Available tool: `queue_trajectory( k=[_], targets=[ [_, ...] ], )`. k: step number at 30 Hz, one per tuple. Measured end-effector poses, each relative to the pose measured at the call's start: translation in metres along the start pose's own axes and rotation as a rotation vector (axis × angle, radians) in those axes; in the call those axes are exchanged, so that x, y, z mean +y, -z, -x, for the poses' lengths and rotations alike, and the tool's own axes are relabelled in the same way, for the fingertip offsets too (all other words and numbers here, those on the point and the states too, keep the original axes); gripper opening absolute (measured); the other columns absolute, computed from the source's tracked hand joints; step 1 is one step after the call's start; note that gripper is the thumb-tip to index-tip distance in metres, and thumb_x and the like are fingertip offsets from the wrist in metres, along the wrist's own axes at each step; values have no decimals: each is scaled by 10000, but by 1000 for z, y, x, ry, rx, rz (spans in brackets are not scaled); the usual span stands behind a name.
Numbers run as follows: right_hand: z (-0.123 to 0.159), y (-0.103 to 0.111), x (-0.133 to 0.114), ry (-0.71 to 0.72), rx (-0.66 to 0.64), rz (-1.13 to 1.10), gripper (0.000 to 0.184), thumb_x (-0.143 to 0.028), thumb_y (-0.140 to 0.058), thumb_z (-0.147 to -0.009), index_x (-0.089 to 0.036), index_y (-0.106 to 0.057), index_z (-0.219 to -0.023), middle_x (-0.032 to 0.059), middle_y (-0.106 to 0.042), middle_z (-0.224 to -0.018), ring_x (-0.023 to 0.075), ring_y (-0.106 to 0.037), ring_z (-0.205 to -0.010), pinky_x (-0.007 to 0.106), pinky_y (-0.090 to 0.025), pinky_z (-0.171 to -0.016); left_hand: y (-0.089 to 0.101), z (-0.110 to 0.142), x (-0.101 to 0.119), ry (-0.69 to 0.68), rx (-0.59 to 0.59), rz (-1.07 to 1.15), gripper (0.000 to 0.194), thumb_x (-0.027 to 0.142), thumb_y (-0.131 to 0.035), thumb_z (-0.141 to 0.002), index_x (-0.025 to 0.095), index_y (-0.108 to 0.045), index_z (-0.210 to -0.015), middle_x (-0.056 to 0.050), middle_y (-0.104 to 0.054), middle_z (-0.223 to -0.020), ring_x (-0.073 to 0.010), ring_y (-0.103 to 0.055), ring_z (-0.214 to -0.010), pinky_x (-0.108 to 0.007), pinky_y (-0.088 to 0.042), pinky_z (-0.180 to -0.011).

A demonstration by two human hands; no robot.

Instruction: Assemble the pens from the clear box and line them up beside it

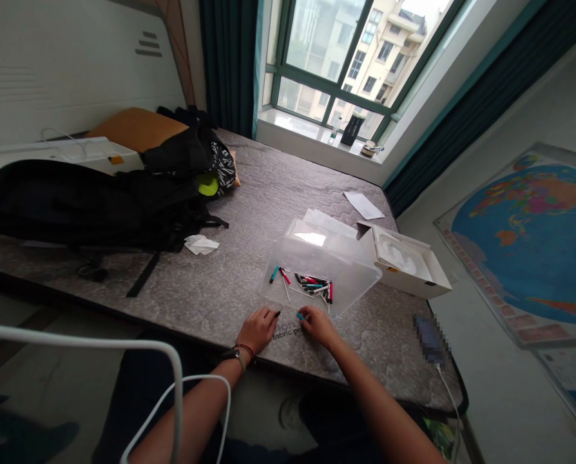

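Note:
My left hand pinches a small dark marker at the near edge of a clear plastic container lid. My right hand is close beside it, with a blue-capped marker between its fingertips. On the clear plastic lie a blue-capped marker, a red marker and a loose heap of thin markers in black, red and white. The lower part of the right-hand marker is hidden by my fingers.
Everything lies on a grey quilted mattress. An open white box and loose papers lie nearby. A black backpack is at the left, a blurred phone on a cable at the right edge.

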State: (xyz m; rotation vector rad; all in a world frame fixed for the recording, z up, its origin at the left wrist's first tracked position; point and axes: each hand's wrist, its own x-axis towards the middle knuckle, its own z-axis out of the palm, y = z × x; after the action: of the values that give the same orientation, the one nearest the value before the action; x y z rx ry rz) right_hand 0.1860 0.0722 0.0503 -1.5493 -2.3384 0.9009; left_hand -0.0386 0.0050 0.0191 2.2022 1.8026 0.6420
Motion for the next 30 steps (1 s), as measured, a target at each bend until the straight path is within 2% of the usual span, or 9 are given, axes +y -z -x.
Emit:
queue_trajectory(
  k=[2,5,11,16,18,22,24,27,30],
  targets=[
    [3,-1,-2,18,13,50,219,-143,-619,-778,-215,-675,-976,35,-666,-946,171,-628,-858,271,-469,-812,0,0,0,-3,-1,1,256,329,-361,-992,240,-594,-1049,-57,-603,-947,-198,-560,-887,-320,-426,-782],
    [4,0,-1,-5,52,56,165,-223,-627,-818,-211,-673,-976,44,-654,-945,169,-625,-816,272,-475,-780,0,0,0,-4,2,11,259,327,-361,-991,242,-597,-1056,-61,-604,-946,-198,-560,-887,-322,-428,-783],
    [-11,17,5,-89,263,26,135,-233,-562,-858,-189,-661,-939,53,-669,-906,171,-626,-761,293,-489,-769,-2,0,-1,-2,18,34,248,326,-377,-981,240,-602,-1038,-62,-600,-942,-194,-563,-888,-317,-430,-791],
    [-21,26,-9,-45,226,-17,132,-238,-580,-847,-193,-672,-932,48,-689,-892,166,-625,-726,300,-493,-757,-1,0,0,3,23,39,235,317,-389,-974,239,-601,-1038,-61,-601,-948,-199,-563,-883,-320,-429,-782],
    [-19,21,-21,34,148,-47,149,-236,-619,-829,-202,-678,-962,34,-688,-883,160,-621,-717,300,-492,-761,-1,0,0,7,22,45,225,308,-402,-966,244,-601,-1049,-60,-603,-950,-200,-564,-885,-322,-428,-788],
    [-6,-3,-50,180,43,-172,331,-259,-684,-811,-228,-642,-1138,28,-681,-974,148,-619,-739,296,-497,-774,1,0,1,14,-1,44,209,302,-426,-950,248,-604,-1047,-58,-603,-954,-201,-565,-887,-323,-429,-790],
    [-1,-17,-62,166,86,-212,304,-258,-667,-833,-228,-649,-1135,34,-678,-971,153,-619,-750,299,-497,-775,2,1,1,12,-13,43,193,294,-450,-936,247,-604,-1042,-58,-602,-958,-205,-568,-890,-325,-430,-790],
    [1,-34,-74,87,200,-233,129,-238,-611,-871,-223,-707,-955,36,-680,-896,175,-626,-777,308,-489,-787,4,2,1,4,-10,54,186,276,-476,-920,245,-603,-1052,-59,-605,-951,-210,-574,-888,-329,-435,-790],
    [2,-43,-79,23,290,-268,125,-204,-589,-871,-220,-713,-886,39,-685,-872,193,-633,-807,316,-485,-797,5,2,1,-12,-4,87,189,268,-467,-924,245,-603,-1053,-56,-608,-958,-206,-579,-893,-327,-443,-799]
  ],
)
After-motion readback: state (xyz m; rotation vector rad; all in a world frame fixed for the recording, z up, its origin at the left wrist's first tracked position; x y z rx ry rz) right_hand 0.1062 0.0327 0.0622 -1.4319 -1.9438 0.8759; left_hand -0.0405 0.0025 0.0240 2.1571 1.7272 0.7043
